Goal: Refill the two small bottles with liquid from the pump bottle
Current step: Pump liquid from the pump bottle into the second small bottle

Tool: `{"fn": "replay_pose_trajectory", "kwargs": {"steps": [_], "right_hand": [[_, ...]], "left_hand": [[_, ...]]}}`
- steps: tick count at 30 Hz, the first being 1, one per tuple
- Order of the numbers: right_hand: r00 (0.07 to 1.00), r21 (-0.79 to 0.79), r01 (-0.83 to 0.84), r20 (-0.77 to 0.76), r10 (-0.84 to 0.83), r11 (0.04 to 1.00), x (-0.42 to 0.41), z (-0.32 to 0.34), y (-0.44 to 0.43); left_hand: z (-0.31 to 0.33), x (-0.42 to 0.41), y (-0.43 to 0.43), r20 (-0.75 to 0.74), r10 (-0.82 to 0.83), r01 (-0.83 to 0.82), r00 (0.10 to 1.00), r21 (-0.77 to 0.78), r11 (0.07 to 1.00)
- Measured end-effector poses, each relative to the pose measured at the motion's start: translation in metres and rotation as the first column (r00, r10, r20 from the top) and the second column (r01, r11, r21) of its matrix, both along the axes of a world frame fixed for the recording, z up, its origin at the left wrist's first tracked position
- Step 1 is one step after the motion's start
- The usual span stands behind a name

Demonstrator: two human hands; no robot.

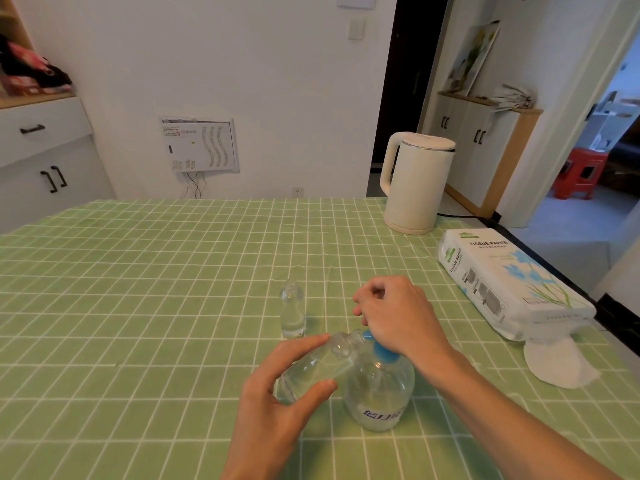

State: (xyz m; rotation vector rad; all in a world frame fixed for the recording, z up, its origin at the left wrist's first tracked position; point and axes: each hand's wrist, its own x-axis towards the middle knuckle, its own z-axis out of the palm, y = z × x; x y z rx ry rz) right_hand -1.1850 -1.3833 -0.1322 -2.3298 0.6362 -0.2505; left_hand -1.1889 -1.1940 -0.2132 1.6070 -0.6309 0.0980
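A clear pump bottle (379,396) with a blue pump head (382,353) stands on the green checked tablecloth (156,289) near the front. My right hand (394,317) rests on top of the pump, fingers curled, covering most of the head. My left hand (277,403) grips a small clear bottle (318,365), tilted, its open mouth up against the blue pump spout. A second small clear bottle (292,311) stands upright just behind and to the left, apart from both hands.
A white electric kettle (414,183) stands at the back right, its cord running off the table edge. A pack of tissue paper (512,282) lies along the right edge, with a white round pad (557,365) beside it. White cabinets stand to the left.
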Motion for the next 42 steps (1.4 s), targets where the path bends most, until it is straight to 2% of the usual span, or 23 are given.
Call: {"fn": "replay_pose_trajectory", "kwargs": {"steps": [11, 18, 42], "right_hand": [[1.0, -0.054, -0.005, 0.014, 0.006, 0.999, 0.0008, 0.0085, -0.0002], [1.0, -0.008, -0.008, 0.022, 0.009, 1.0, 0.0003, 0.0051, 0.0003], [1.0, -0.013, -0.003, 0.028, 0.003, 1.0, 0.0027, 0.004, 0.0]], "left_hand": [[0.0028, -0.003, 0.0023, -0.008, 0.005, -0.005, 1.0, 0.001, 1.0], [0.0016, -0.0012, 0.0015, -0.004, -0.01, 0.01, 1.0, 0.002, 1.0], [-0.0033, 0.0019, -0.0002, -0.004, -0.024, 0.024, 1.0, -0.017, 1.0]]}}
